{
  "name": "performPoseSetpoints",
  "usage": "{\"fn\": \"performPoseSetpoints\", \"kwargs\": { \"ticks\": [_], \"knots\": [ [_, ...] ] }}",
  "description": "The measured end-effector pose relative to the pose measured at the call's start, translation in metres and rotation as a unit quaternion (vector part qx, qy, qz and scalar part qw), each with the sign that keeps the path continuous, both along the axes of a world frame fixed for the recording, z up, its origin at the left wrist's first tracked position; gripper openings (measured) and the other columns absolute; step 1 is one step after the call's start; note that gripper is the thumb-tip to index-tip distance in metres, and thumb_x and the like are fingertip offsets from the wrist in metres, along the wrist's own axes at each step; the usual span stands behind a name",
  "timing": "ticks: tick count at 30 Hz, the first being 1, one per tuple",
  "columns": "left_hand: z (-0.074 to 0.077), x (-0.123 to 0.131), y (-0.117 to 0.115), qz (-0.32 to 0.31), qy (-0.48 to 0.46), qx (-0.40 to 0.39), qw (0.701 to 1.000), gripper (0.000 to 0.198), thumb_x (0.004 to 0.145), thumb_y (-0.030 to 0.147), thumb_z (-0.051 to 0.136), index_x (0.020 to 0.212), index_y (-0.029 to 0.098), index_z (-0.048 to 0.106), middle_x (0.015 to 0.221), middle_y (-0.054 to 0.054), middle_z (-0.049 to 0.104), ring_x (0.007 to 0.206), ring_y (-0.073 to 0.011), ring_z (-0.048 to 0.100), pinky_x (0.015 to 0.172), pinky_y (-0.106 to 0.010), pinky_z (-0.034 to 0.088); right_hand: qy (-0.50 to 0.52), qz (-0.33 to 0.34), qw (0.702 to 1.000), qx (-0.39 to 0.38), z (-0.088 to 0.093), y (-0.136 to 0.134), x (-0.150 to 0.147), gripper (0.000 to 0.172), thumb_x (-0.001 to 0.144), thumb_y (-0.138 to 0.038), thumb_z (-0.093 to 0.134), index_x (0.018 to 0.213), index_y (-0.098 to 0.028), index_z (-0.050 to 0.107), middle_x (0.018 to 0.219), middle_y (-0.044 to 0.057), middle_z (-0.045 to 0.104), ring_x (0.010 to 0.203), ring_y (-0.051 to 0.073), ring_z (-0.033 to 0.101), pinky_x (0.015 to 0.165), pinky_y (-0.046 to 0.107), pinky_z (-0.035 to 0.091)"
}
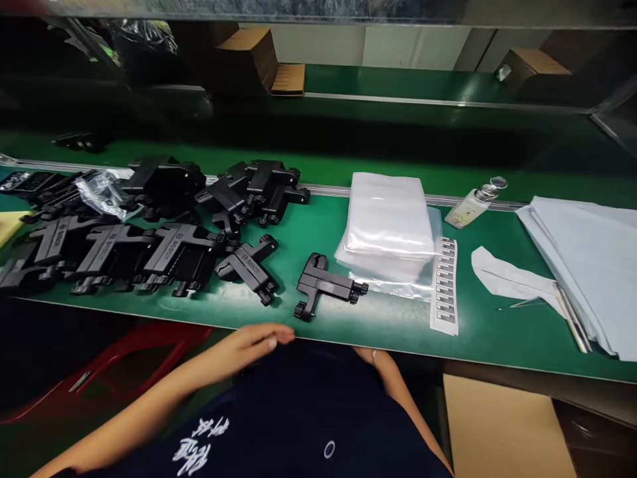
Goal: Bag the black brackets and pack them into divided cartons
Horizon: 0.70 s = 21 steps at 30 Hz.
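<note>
My left hand (249,345) lies at the near edge of the green table (497,332), fingers stretched out and together, holding nothing. It rests just below a single black plastic part (323,285). Another black part (249,265) sits to its left. Only the wrist of my right hand (378,362) shows below the table edge; its fingers are hidden behind my dark shirt. A stack of clear plastic bags (391,226) lies right of the parts, with a strip of labels (445,285) beside it.
Several black parts (124,252) are lined up and piled at the left. A small bottle (475,202), a white cloth (507,275) and stacked grey sheets (592,265) lie at the right. A red chair (124,365) and a cardboard box (502,425) stand below.
</note>
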<state>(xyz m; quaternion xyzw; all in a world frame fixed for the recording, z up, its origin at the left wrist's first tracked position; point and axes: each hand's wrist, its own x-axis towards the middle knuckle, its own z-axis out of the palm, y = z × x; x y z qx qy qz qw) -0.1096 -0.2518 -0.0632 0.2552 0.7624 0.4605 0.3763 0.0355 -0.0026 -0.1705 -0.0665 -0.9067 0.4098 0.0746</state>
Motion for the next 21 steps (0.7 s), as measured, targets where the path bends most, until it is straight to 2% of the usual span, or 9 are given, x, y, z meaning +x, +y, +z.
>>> {"fn": "performPoseSetpoints", "kwargs": {
  "ticks": [2, 4, 6, 8, 10, 12, 14, 17, 21],
  "knots": [
    [-0.001, -0.032, 0.013, 0.032, 0.073, -0.002, 0.997, 0.037, 0.086, 0.042, 0.055, 0.118, 0.028, 0.067, 0.117, -0.007, 0.069, 0.110, -0.0257, 0.063, 0.096, -0.037, 0.048, -0.026, 0.037, 0.999, -0.010, 0.019, 0.001, 0.022, 0.044, 0.098, -0.044, 0.040, 0.084, -0.019, 0.073, 0.077, 0.003, 0.073, 0.069, 0.016, 0.070, 0.061, 0.024, 0.056],
    [-0.004, -0.051, 0.031, 0.087, 0.138, 0.010, 0.987, 0.041, 0.086, 0.039, 0.052, 0.123, 0.026, 0.062, 0.125, -0.008, 0.062, 0.119, -0.0257, 0.057, 0.099, -0.037, 0.047, -0.049, 0.060, 0.996, -0.038, 0.050, 0.003, 0.037, 0.036, 0.099, -0.038, 0.041, 0.099, -0.020, 0.073, 0.086, 0.004, 0.075, 0.077, 0.017, 0.072, 0.069, 0.026, 0.058],
    [-0.011, -0.060, 0.051, 0.114, 0.152, 0.026, 0.981, 0.043, 0.086, 0.038, 0.049, 0.126, 0.023, 0.057, 0.130, -0.010, 0.056, 0.124, -0.0257, 0.053, 0.097, -0.036, 0.048, -0.034, 0.053, 0.997, -0.053, 0.082, 0.005, 0.031, 0.033, 0.100, -0.032, 0.039, 0.116, -0.024, 0.066, 0.101, 0.006, 0.074, 0.091, 0.018, 0.070, 0.082, 0.032, 0.057],
    [-0.022, -0.063, 0.067, 0.120, 0.141, 0.036, 0.982, 0.046, 0.085, 0.037, 0.049, 0.128, 0.022, 0.052, 0.134, -0.011, 0.051, 0.127, -0.0264, 0.050, 0.096, -0.036, 0.049, 0.027, 0.021, 0.999, 0.018, 0.101, 0.008, 0.002, 0.035, 0.098, -0.034, 0.042, 0.126, -0.024, 0.059, 0.118, 0.010, 0.067, 0.109, 0.023, 0.063, 0.094, 0.042, 0.052],
    [-0.032, -0.064, 0.076, 0.120, 0.130, 0.039, 0.983, 0.051, 0.084, 0.037, 0.051, 0.132, 0.021, 0.047, 0.140, -0.012, 0.045, 0.130, -0.0277, 0.046, 0.097, -0.038, 0.048, 0.057, 0.007, 0.988, 0.142, 0.100, 0.010, -0.039, 0.046, 0.094, -0.041, 0.049, 0.134, -0.019, 0.052, 0.127, 0.017, 0.060, 0.120, 0.031, 0.054, 0.100, 0.053, 0.045],
    [-0.040, -0.064, 0.079, 0.123, 0.109, 0.041, 0.985, 0.057, 0.083, 0.037, 0.053, 0.136, 0.020, 0.043, 0.145, -0.014, 0.040, 0.134, -0.0290, 0.042, 0.098, -0.041, 0.047, 0.040, 0.012, 0.971, 0.234, 0.086, 0.010, -0.074, 0.053, 0.092, -0.044, 0.052, 0.133, -0.012, 0.052, 0.117, 0.021, 0.062, 0.110, 0.035, 0.056, 0.098, 0.059, 0.043],
    [-0.044, -0.064, 0.079, 0.129, 0.077, 0.045, 0.988, 0.061, 0.081, 0.037, 0.056, 0.137, 0.018, 0.041, 0.146, -0.015, 0.041, 0.134, -0.0300, 0.042, 0.101, -0.043, 0.045, 0.031, 0.023, 0.961, 0.273, 0.071, 0.007, -0.092, 0.049, 0.093, -0.043, 0.051, 0.128, -0.009, 0.054, 0.105, 0.020, 0.064, 0.098, 0.033, 0.058, 0.092, 0.056, 0.047],
    [-0.042, -0.063, 0.079, 0.128, 0.024, 0.076, 0.989, 0.059, 0.080, 0.042, 0.058, 0.132, 0.017, 0.047, 0.136, -0.014, 0.053, 0.128, -0.0301, 0.049, 0.105, -0.044, 0.040, 0.081, 0.032, 0.954, 0.286, 0.065, 0.003, -0.085, 0.044, 0.094, -0.041, 0.047, 0.126, -0.011, 0.054, 0.105, 0.018, 0.062, 0.097, 0.031, 0.057, 0.092, 0.053, 0.047],
    [-0.026, -0.057, 0.084, 0.086, 0.002, 0.131, 0.988, 0.051, 0.078, 0.056, 0.060, 0.110, 0.016, 0.060, 0.110, -0.009, 0.066, 0.106, -0.0294, 0.059, 0.095, -0.039, 0.043, 0.157, 0.061, 0.945, 0.280, 0.092, 0.007, -0.055, 0.041, 0.095, -0.040, 0.048, 0.129, -0.016, 0.052, 0.110, 0.015, 0.062, 0.105, 0.028, 0.057, 0.104, 0.055, 0.037]
  ]
}}
